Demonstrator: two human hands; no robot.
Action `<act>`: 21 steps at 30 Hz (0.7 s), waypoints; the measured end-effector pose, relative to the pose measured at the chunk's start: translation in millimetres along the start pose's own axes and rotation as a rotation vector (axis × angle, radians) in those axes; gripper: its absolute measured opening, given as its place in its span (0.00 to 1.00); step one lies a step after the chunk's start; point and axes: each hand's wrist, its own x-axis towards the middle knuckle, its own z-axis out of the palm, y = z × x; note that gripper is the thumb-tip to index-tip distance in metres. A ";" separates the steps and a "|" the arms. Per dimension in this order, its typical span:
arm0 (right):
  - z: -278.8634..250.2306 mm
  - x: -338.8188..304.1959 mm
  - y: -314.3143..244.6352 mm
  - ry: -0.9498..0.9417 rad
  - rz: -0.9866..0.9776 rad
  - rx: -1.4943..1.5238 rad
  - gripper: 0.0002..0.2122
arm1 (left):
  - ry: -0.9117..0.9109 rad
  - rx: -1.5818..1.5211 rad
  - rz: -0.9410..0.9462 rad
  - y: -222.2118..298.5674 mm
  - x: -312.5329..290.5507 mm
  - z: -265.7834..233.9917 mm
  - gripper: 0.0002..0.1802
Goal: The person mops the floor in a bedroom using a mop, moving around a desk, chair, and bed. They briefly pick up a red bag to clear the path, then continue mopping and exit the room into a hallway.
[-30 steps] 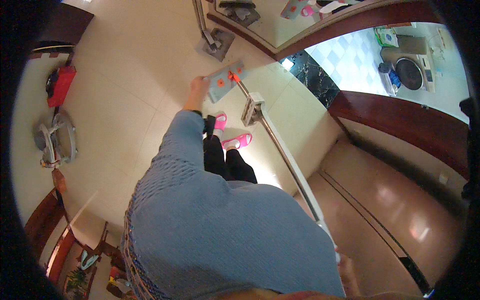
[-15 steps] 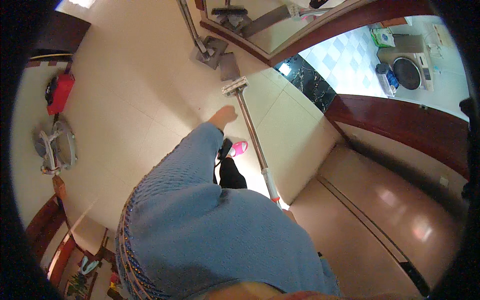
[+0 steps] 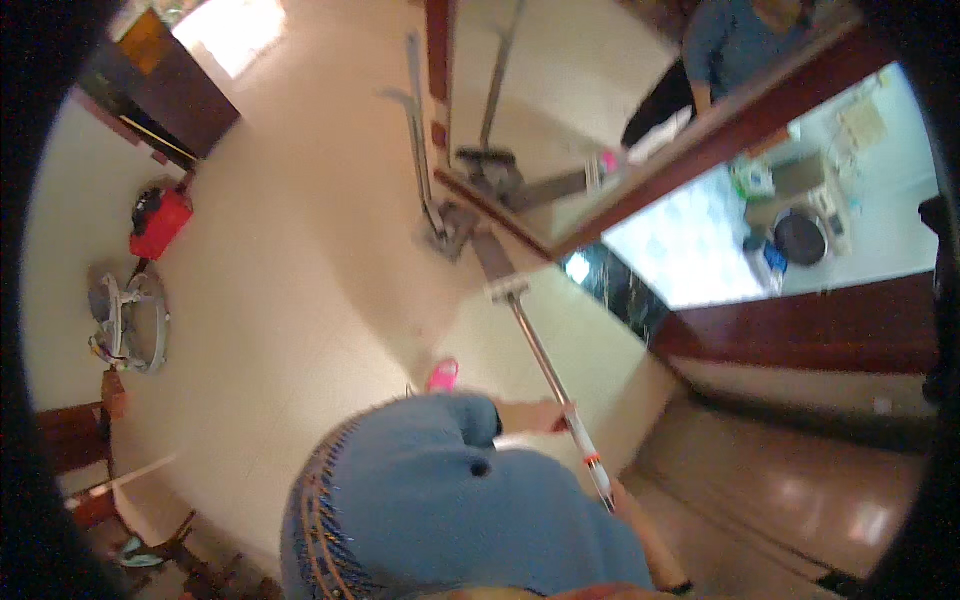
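A flat mop (image 3: 543,350) with a silvery pole, a white grip section and an orange-red ring slants away from me. Its pale rectangular head (image 3: 508,288) is at the near edge of a grey pad (image 3: 491,254). My left hand (image 3: 545,416) is closed on the pole above its middle. Nearer my body, my right hand (image 3: 624,500) grips the white upper end, its fingers partly hidden. A second pole tool (image 3: 418,130) with a grey flat base (image 3: 447,232) stands just beyond the pad. The view is slightly blurred.
A framed mirror (image 3: 560,130) at the upper right reflects the tools and a person. Beyond a dark threshold (image 3: 622,292) is a tiled room with a washing machine (image 3: 800,235). On the left are a red box (image 3: 162,222) and a round white frame (image 3: 135,318). One pink slipper (image 3: 442,375) shows below.
My left hand has come from free air onto the mop pole. The view has shifted, so the mop head and the mirror sit lower, and my right hand shows more.
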 end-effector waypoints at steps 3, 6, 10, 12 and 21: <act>-43.9 -42.4 -47.5 0.283 -0.090 -0.570 0.23 | 0.106 -0.121 0.065 27.9 6.9 37.8 0.17; -65.8 -75.1 -73.6 -0.014 -0.165 0.592 0.22 | 0.059 -0.117 0.123 69.6 3.3 54.5 0.18; -39.6 -58.2 -70.1 0.348 -0.364 1.148 0.19 | 0.093 -0.150 0.186 95.0 -26.3 72.5 0.19; -37.0 -38.5 -60.5 0.592 -0.401 1.298 0.17 | 0.098 -0.091 0.167 103.8 -44.1 76.0 0.21; -62.8 -26.9 -115.0 0.919 -0.623 0.840 0.11 | 0.446 1.267 1.082 126.4 -126.5 49.0 0.43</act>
